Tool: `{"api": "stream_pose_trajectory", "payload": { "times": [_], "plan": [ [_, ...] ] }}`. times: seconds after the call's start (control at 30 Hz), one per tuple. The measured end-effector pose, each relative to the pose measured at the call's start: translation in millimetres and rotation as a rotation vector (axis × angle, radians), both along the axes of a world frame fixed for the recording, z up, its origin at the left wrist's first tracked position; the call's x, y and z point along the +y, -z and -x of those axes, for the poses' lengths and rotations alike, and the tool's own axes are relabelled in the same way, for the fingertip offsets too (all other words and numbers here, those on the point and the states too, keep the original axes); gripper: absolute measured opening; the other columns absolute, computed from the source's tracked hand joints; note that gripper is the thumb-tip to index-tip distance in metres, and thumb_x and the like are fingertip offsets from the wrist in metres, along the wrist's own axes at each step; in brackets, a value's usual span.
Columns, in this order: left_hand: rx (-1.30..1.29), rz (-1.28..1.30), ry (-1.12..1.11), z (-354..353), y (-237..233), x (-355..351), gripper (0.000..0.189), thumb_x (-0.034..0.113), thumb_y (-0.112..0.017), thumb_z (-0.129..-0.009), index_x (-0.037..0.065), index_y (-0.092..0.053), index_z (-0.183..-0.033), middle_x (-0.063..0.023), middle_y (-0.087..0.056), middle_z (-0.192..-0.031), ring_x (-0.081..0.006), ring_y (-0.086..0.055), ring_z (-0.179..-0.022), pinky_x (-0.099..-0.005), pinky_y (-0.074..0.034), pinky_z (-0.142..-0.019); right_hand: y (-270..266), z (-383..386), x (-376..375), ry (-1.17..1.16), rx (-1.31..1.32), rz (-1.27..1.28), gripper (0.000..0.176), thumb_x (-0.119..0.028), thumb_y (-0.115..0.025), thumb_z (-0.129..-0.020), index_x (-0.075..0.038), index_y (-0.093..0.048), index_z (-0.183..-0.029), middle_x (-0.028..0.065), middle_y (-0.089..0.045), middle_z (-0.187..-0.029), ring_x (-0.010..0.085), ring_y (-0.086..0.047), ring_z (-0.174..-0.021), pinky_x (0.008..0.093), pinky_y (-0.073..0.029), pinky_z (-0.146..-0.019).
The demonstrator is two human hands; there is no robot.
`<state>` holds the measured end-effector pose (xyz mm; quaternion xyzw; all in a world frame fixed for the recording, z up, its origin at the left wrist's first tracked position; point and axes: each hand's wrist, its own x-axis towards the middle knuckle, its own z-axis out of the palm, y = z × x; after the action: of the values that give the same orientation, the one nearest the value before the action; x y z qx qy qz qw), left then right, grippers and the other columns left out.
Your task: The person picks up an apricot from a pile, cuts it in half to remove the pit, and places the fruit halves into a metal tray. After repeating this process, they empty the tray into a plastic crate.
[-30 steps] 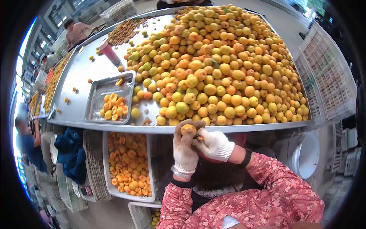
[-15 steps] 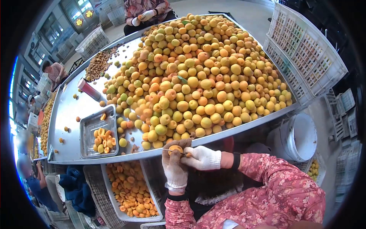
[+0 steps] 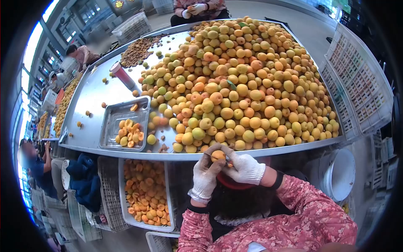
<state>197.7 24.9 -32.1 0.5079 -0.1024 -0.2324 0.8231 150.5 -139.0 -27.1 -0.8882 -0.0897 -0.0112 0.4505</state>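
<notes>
In a stained white work glove, my left hand (image 3: 204,174) is closed around an apricot (image 3: 218,156) just off the near table edge. My gloved right hand (image 3: 247,169) presses close against the same fruit. It grips a small knife (image 3: 229,164), mostly covered by the fingers and the apricot. A big heap of whole apricots (image 3: 252,92) lies on the metal table (image 3: 88,138) beyond my hands. To the left, a steel tray (image 3: 110,142) holds several cut apricot pieces. Below the edge, a white crate (image 3: 171,201) is filled with apricot halves.
A red cylindrical container (image 3: 122,75) and a patch of pits (image 3: 140,50) are on the table. White plastic crates (image 3: 359,80) lean at the right, above a white bucket (image 3: 339,174). Across the table sits a co-worker with gloved hands (image 3: 195,9); other people are at left.
The camera view has turned left, so the table and heap appear farther right. My hands have drawn tighter around the apricot, and the blade shows less than before.
</notes>
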Motion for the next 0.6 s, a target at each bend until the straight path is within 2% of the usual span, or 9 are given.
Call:
{"api": "stream_pose_trajectory", "payload": {
  "times": [0.1, 0.17, 0.27, 0.33, 0.43, 0.47, 0.5, 0.57, 0.6],
  "plan": [
    [-0.017, 0.039, 0.049, -2, 2, 2, 0.049, 0.002, -0.066, -0.088, -0.003, -0.051, -0.134, -0.0081, -0.06, -0.119, -0.0146, -0.059, -0.105, -0.0286, -0.047, -0.097, 10, 1, -1, -0.021, -0.049, -0.082, 0.071, -0.023, -0.063, -0.09, -0.003, -0.027, -0.147, 0.0228, -0.065, -0.081, 0.0407, -0.066, -0.072, 0.0441, -0.052, -0.062],
    [-0.026, 0.008, 0.039, -1, 4, 2, 0.047, 0.003, -0.064, -0.088, -0.003, -0.052, -0.133, -0.0077, -0.062, -0.117, -0.015, -0.06, -0.105, -0.0281, -0.047, -0.096, 8, 3, -4, -0.003, 0.097, -0.048, 0.069, -0.019, -0.065, -0.089, 0.0, -0.03, -0.145, 0.025, -0.066, -0.089, 0.0405, -0.068, -0.082, 0.0434, -0.054, -0.069],
    [-0.03, -0.01, 0.002, -1, 9, 3, 0.046, 0.003, -0.063, -0.089, -0.003, -0.052, -0.133, -0.0075, -0.061, -0.117, -0.0148, -0.06, -0.105, -0.0283, -0.047, -0.096, 21, -3, 0, -0.042, -0.042, -0.176, 0.064, -0.014, -0.063, -0.089, 0.0, -0.034, -0.143, 0.0251, -0.067, -0.095, 0.0412, -0.068, -0.089, 0.0424, -0.054, -0.075],
    [-0.042, 0.141, -0.001, 0, 15, 0, 0.045, 0.003, -0.061, -0.089, -0.003, -0.052, -0.133, -0.0071, -0.061, -0.118, -0.0143, -0.059, -0.106, -0.0286, -0.047, -0.096, 14, -5, -1, -0.019, 0.053, -0.252, 0.057, -0.011, -0.061, -0.088, 0.0, -0.04, -0.14, 0.0245, -0.067, -0.098, 0.0417, -0.067, -0.092, 0.0406, -0.054, -0.079],
    [0.002, 0.115, -0.055, 0, 20, 3, 0.044, 0.004, -0.058, -0.09, -0.001, -0.051, -0.133, -0.0055, -0.06, -0.118, -0.0134, -0.057, -0.109, -0.028, -0.046, -0.097, 3, -9, 2, -0.018, 0.023, -0.15, 0.053, -0.011, -0.06, -0.089, -0.002, -0.043, -0.138, 0.0236, -0.067, -0.102, 0.0362, -0.068, -0.097, 0.0364, -0.053, -0.081],
    [0.05, 0.183, -0.022, -2, 11, 2, 0.044, 0.003, -0.056, -0.091, -0.001, -0.048, -0.135, -0.0061, -0.059, -0.12, -0.0133, -0.058, -0.108, -0.0275, -0.046, -0.096, -7, -11, 3, 0.02, 0.17, -0.179, 0.051, -0.012, -0.06, -0.09, -0.002, -0.044, -0.137, 0.0174, -0.069, -0.099, 0.0307, -0.07, -0.089, 0.0365, -0.054, -0.077],
    [0.201, 0.215, -0.008, -3, -1, 3, 0.044, 0.005, -0.054, -0.094, 0.0, -0.045, -0.137, -0.0101, -0.059, -0.123, -0.0177, -0.059, -0.111, -0.031, -0.047, -0.098, 7, -16, 7, 0.008, -0.057, -0.329, 0.048, -0.013, -0.06, -0.092, -0.003, -0.046, -0.136, 0.0073, -0.068, -0.087, 0.0193, -0.066, -0.068, 0.0316, -0.052, -0.062],
    [0.317, 0.386, -0.011, -4, 1, 5, 0.042, 0.008, -0.055, -0.096, 0.0, -0.044, -0.135, -0.0145, -0.058, -0.126, -0.0238, -0.06, -0.114, -0.0365, -0.048, -0.101, -30, -14, 6, 0.205, 0.445, -0.57, 0.046, -0.013, -0.062, -0.092, -0.004, -0.048, -0.135, -0.0006, -0.063, -0.078, 0.0078, -0.055, -0.058, 0.0244, -0.044, -0.05],
    [0.338, 0.376, -0.031, -4, 4, 7, 0.042, 0.013, -0.058, -0.096, 0.002, -0.044, -0.134, -0.0166, -0.056, -0.129, -0.0273, -0.059, -0.117, -0.0418, -0.047, -0.104, -32, -12, 4, 0.233, 0.477, -0.736, 0.046, -0.012, -0.063, -0.091, -0.004, -0.049, -0.134, -0.0023, -0.059, -0.077, 0.0023, -0.049, -0.056, 0.0178, -0.037, -0.047]
  ]
}}
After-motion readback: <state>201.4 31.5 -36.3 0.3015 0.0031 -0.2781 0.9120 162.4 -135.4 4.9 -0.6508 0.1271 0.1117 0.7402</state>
